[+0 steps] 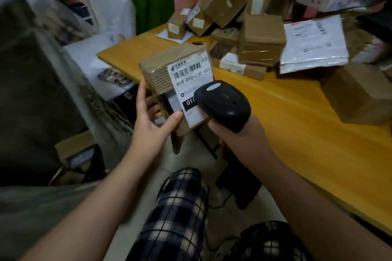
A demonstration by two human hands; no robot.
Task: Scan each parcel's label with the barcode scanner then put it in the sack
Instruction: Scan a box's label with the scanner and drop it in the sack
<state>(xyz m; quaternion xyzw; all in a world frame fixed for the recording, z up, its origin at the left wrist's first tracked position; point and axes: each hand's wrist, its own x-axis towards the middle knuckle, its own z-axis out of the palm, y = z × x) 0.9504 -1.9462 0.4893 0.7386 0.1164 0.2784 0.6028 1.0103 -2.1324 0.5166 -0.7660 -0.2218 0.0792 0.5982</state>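
One small cardboard parcel [169,74] is held in mid-air, just left of the yellow table [297,125]. Left hand [151,125] fingers curl behind it, thumb on the label [191,82]. Right hand [239,135] wraps the barcode scanner [222,106] grip. Looks light and stiff; hold it by the side edges. Sack [42,95] far left is blurred, contents unseen.

The left forearm is stretching in from seven o'clock and pointing toward one o'clock. The left hand [152,121] is gripping the cardboard parcel [163,65], with the thumb pressing on the face turned to the camera and the fingers curling behind the parcel's nine o'clock edge. The right forearm is slanting in from four o'clock toward eleven. The right hand [235,133] is wrapping round the handle of the barcode scanner [224,106], at the parcel's five o'clock.
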